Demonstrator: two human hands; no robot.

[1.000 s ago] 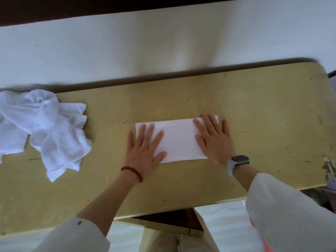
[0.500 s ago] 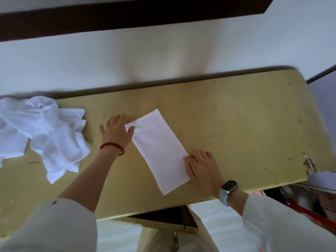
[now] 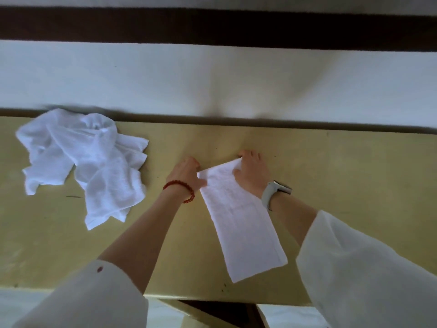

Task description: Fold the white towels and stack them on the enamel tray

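Your left hand [image 3: 186, 171] and right hand [image 3: 250, 172] each pinch a far corner of the long, soft folded towel [image 3: 241, 221]; its near end reaches the yellow table [image 3: 354, 176] edge.

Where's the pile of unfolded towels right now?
In the head view the crumpled towels lie at the far left of the yellow table, against its back edge, left of the left hand and apart from it.
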